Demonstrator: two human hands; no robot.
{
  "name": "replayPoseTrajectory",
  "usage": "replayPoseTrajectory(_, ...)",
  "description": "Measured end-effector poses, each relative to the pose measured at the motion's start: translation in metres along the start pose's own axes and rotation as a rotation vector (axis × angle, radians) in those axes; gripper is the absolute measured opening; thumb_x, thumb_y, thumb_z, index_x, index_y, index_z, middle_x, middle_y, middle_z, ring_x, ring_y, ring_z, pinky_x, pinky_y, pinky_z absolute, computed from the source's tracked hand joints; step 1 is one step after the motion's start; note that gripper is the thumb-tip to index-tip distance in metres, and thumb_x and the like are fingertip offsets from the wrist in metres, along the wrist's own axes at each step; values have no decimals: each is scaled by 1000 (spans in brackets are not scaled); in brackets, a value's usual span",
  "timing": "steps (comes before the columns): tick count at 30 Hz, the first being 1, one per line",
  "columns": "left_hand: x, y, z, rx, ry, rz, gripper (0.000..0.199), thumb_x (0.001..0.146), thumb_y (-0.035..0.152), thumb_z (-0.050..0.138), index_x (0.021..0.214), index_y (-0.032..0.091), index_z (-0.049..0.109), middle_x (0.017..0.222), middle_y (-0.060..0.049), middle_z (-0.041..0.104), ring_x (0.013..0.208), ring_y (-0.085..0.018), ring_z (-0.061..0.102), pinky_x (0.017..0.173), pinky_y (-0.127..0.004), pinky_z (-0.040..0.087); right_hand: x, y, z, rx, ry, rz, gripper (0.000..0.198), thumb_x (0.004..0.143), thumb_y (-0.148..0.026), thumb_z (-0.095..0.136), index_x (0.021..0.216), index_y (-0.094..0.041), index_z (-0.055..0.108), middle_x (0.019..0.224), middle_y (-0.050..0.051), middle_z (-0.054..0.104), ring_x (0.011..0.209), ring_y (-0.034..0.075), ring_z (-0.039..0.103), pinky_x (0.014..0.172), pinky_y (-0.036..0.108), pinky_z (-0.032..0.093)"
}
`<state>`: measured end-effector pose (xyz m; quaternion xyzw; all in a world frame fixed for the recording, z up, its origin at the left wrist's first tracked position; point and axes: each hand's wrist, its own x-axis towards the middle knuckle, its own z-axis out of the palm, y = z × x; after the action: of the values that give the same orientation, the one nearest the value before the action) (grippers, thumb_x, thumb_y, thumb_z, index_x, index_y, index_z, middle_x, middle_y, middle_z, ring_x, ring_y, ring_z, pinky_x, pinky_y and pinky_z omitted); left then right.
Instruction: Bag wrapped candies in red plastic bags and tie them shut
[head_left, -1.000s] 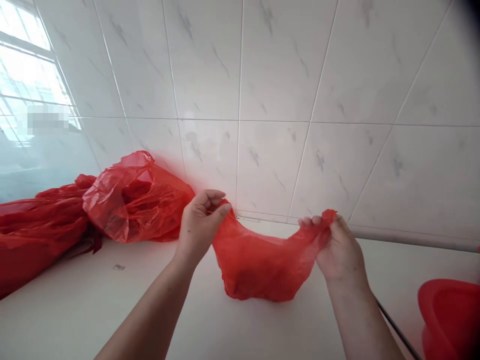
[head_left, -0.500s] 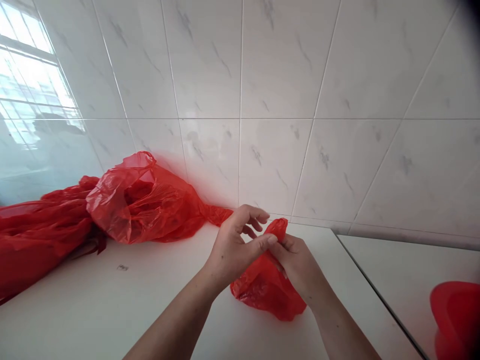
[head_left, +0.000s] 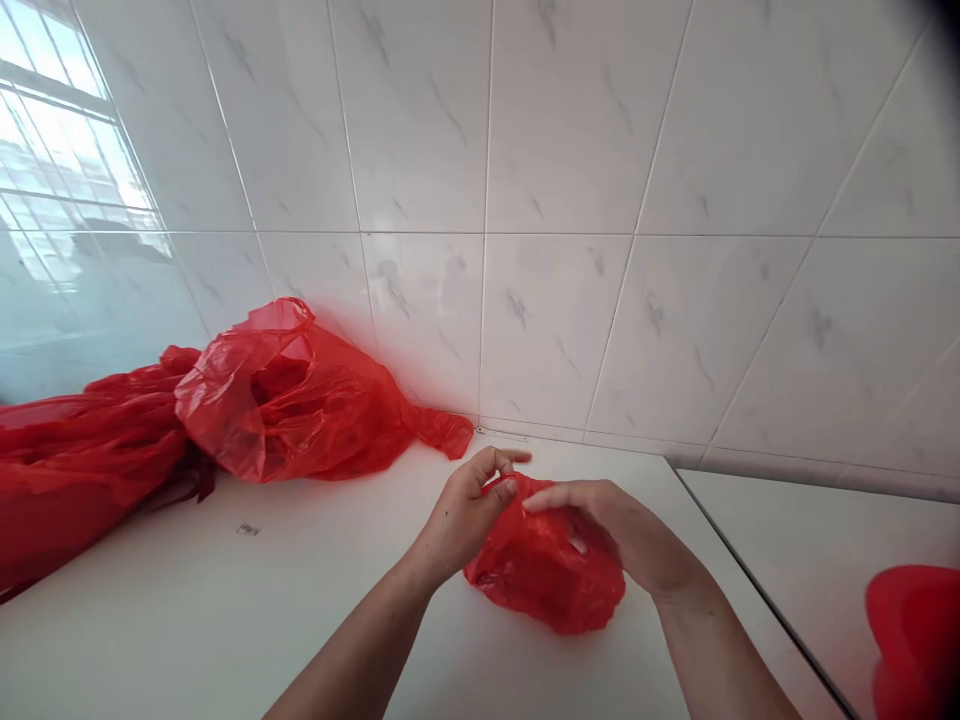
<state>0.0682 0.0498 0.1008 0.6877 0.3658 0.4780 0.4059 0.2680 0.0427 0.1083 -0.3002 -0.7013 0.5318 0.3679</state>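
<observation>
At red bag: L hand pinching it, R hand part-curled, touching.

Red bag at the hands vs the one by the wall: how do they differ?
Size: the handled bag makes a smaller bundle than the wall bag.
Position: the handled bag is between the left hand and right hand; the wall bag lies beside the tiled wall, no hand on it.
Shared: both are crumpled, red, thin plastic.

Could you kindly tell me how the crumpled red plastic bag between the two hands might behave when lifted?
The crumpled red plastic bag would probably sag floppily, given its loose folds, and its shiny film might feel slippery.
</observation>
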Motion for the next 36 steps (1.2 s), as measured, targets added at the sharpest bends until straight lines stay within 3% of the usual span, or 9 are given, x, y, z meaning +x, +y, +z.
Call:
replayPoseTrajectory(3, -2, -5, 3, -131, -87, -116, 15, 90, 31, 47, 80, 20, 44, 68, 4, 48, 59, -9, 43, 54, -20, 35, 2, 0, 2, -127, 106, 75, 25, 88, -38, 48, 80, -19, 62, 65, -3, 46, 59, 9, 39, 56, 23, 34)
replayPoseTrajectory(5, -4, -5, 6, -103, -66, -134, 16, 89, 32, 48, 79, 20, 44, 65, 6, 42, 56, -8, 37, 51, -19, 30, 6, 1, 8, -241, 241, 142, 9, 81, -29, 55, 87, -23, 59, 63, -6, 43, 56, 9, 37, 53, 22, 32)
replayPoseTrajectory(9, -6, -1, 13, 70, -19, -129, 13, 86, 26, 50, 76, 20, 45, 68, 5, 47, 60, -9, 39, 55, -20, 32, 15, 7, 17, -543, 522, 212, 29, 76, -23, 51, 102, -30, 62, 60, -6, 51, 54, 11, 45, 51, 24, 35)
replayPoseTrajectory(17, -16, 0, 4, 447, 13, 97, 9, 80, 14, 55, 75, 20, 51, 96, -2, 57, 93, -17, 52, 78, -29, 43, 16, 17, 7, -29, 427, 175, 34, 79, -35, 53, 105, -19, 67, 97, 5, 69, 83, 18, 64, 77, 31, 51)
replayPoseTrajectory(19, -25, 0, 0, 567, -43, 205, 14, 77, 6, 54, 71, 19, 51, 104, -4, 56, 105, -20, 49, 88, -34, 41, 19, 30, -2, -105, 545, 213, 30, 77, -35, 54, 97, -18, 69, 96, 6, 69, 84, 19, 64, 77, 31, 50)
replayPoseTrajectory(22, -42, 2, -4, 691, -212, 273, 20, 75, 0, 54, 66, 18, 48, 92, -3, 58, 94, -18, 52, 93, -39, 38, 26, 60, -17, -253, 708, 264, 23, 72, -26, 53, 86, -19, 69, 97, 6, 69, 92, 21, 62, 83, 34, 47)
replayPoseTrajectory(28, -64, 1, -17, 516, -524, 15, 18, 76, 12, 65, 66, 18, 52, 81, 0, 59, 79, -15, 54, 73, -27, 45, 25, 107, -37, -203, 681, 289, 19, 70, -27, 56, 79, -19, 70, 90, 6, 69, 88, 22, 63, 77, 33, 50)
replayPoseTrajectory(32, -53, -9, -20, 224, -352, -5, 17, 83, 37, 63, 88, 21, 61, 107, -5, 59, 92, -18, 57, 84, -31, 47, 13, 125, -47, -102, 745, 296, 37, 78, -45, 53, 106, -21, 63, 96, 5, 68, 88, 19, 64, 71, 30, 54)
replayPoseTrajectory(36, -30, -19, -1, 252, -59, -66, 45, 81, 44, 61, 122, 28, 51, 136, -8, 44, 122, -26, 45, 100, -41, 41, 6, 143, -56, -78, 844, 345, 42, 77, -51, 55, 99, -17, 61, 93, 9, 67, 86, 20, 65, 71, 30, 55)
